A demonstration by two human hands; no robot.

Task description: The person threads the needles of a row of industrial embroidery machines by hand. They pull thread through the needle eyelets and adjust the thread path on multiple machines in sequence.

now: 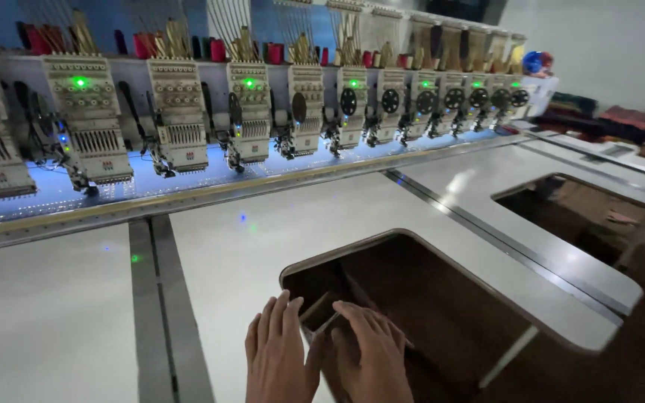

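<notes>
We see both hands low in the frame, side by side at the near edge of a rounded cutout (442, 298) in the white table (61, 321). Our left hand (281, 358) lies flat, palm down, its fingers (274, 317) straight and close together — holding nothing, the tips reaching the cutout's metal rim. Our right hand (371, 354) sits just beside it, fingers (352, 313) stretched and slightly spread, resting over the dark opening. Between the two sets of fingertips a thin pale strip (319, 317) shows at the rim; we cannot tell whether either hand grips it.

Beyond the fingertips the table runs on to a long row of embroidery heads (248, 112) under blue light — several with green lamps lit. Thread spools (218, 51) stand above them. To the right of the right fingers lies a second cutout (599, 216), and a grey seam (162, 313) runs left of the left fingers.
</notes>
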